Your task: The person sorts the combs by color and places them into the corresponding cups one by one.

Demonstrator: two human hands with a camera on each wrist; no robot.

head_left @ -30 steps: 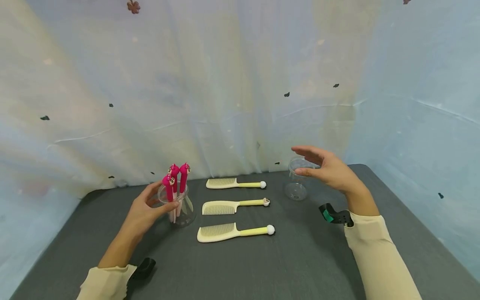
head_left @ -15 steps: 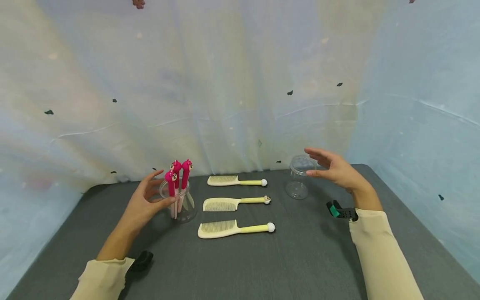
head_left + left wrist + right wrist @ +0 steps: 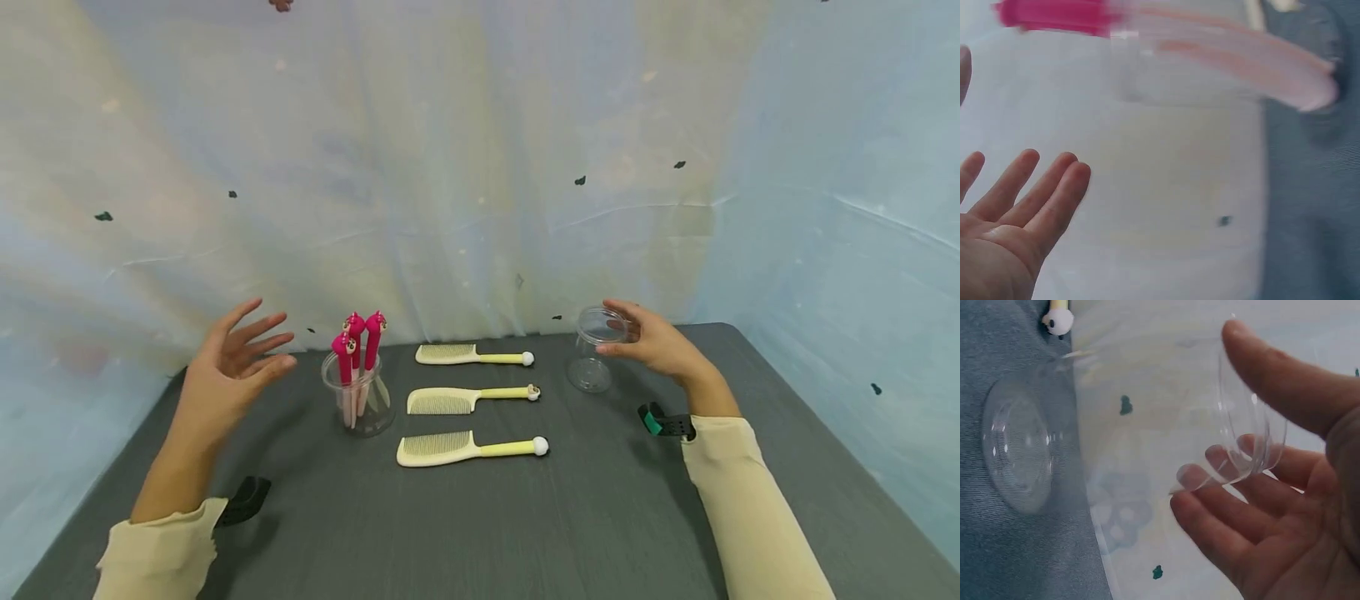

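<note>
My left hand (image 3: 236, 358) is raised with spread fingers, left of and apart from a clear plastic jar (image 3: 371, 421). Three pens with bright pink animal-shaped tops (image 3: 374, 337) stand in that jar; the left wrist view shows one blurred pink top (image 3: 1060, 15). My right hand (image 3: 652, 337) curves its fingers and thumb round the rim of a second clear plastic jar (image 3: 590, 377), which stands upright. In the right wrist view fingertips show through this jar's wall (image 3: 1025, 450), with the thumb at the near side of the rim.
Three pale yellow combs lie in a column between the jars: a far comb (image 3: 450, 354), a middle comb (image 3: 442, 401) and a near comb (image 3: 442, 448). They rest on a dark grey cloth-covered table (image 3: 480, 533). A pale curtain (image 3: 450, 167) hangs behind.
My left hand has come away from the pen jar toward the left, its fingers spreading. My right hand first drew back slightly, then came back round its jar, which shifted slightly left.
</note>
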